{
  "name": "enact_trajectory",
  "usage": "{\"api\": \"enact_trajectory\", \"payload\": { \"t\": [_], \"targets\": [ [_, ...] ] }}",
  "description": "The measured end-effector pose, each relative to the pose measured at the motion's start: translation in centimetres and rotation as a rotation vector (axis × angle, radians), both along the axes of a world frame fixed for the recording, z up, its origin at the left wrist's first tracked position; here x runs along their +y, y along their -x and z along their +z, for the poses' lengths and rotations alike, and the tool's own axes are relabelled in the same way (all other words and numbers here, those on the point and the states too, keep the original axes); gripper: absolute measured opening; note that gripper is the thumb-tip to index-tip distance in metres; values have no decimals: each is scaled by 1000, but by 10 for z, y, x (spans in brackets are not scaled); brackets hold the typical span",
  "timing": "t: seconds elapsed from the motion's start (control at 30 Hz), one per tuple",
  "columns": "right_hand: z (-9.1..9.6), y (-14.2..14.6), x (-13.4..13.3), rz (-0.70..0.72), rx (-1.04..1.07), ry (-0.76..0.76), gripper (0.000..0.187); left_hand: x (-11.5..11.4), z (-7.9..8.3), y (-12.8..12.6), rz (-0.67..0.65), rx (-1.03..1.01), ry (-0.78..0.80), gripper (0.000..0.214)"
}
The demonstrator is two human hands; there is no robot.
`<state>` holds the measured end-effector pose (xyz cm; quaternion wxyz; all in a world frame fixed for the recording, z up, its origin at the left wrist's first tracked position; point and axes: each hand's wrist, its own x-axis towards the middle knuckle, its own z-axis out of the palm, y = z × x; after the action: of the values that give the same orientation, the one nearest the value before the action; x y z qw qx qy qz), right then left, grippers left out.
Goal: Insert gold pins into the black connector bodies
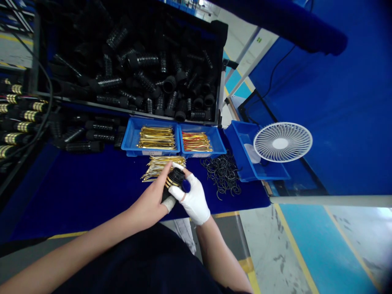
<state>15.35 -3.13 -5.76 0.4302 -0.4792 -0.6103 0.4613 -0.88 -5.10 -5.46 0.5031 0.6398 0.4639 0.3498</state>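
Note:
Between my two hands is a black ribbed cylindrical part point(175, 175) with gold bands around it. My left hand point(153, 200), bare except for a pale wrap on the thumb, grips it from the left. On the other side my right hand point(193, 200), in a white glove with bare fingertips, closes on the same part. Just behind them, a pile of gold and silver strips point(150, 169) lies on the blue cloth. Black curved rings point(222, 173) are heaped to the right of my hands. The underside of the held part is hidden.
Two blue bins, one with gold strips point(157, 138), one with red and gold strips point(196, 141), stand behind the hands. A large black crate point(122, 107) of ribbed parts is beyond. Gold-banded parts point(23, 126) lie left. A white fan point(283, 142) stands right by a blue tray point(260, 173).

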Motion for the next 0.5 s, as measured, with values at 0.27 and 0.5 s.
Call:
{"api": "enact_trajectory", "payload": {
  "t": [0.27,0.5],
  "targets": [
    [6,6,-1,3,43,30,53,0,20,4,67,-219,230,79],
    [5,2,2,204,87,83,40,-4,11,-4,-30,-690,884,73]
  ]
}}
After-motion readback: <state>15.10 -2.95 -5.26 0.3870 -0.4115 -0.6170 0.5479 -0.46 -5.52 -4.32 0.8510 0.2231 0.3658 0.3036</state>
